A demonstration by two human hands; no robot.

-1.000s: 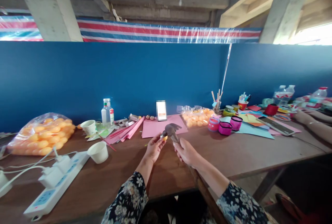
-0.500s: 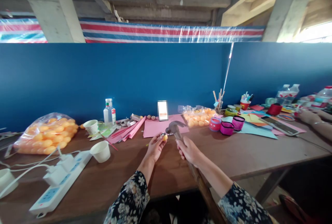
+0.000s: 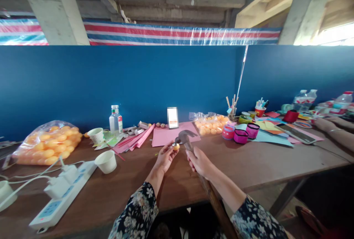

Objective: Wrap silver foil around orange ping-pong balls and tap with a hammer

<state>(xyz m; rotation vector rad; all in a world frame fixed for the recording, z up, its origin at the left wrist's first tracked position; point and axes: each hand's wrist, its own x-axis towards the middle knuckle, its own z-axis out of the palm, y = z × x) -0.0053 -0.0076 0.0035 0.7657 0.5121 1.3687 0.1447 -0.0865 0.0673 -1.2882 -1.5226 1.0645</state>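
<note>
Between the fingertips of my left hand (image 3: 165, 159) is a small orange ball (image 3: 176, 146) with a shiny, silvery upper part. My right hand (image 3: 201, 162) is wrapped around a claw hammer (image 3: 188, 144) high on its handle, just below the metal head. The long wooden handle slants down past the table's front edge. The hammer head is right beside the ball; whether they touch, I cannot tell. Behind both hands lies a sheet of pink paper (image 3: 160, 138) with a phone-like white screen (image 3: 173, 118) standing on it.
To the left are a power strip (image 3: 63, 196), a paper cup (image 3: 106, 162) and a bag of orange balls (image 3: 51, 143). A second bag of balls (image 3: 211, 125) and purple-pink cuffs (image 3: 241, 136) stand right of the paper. Another person's hands (image 3: 329, 126) rest at far right.
The ball has turned slightly in my left fingers, showing more of its shiny part. The hammer keeps close beside it, and the view has shifted a little.
</note>
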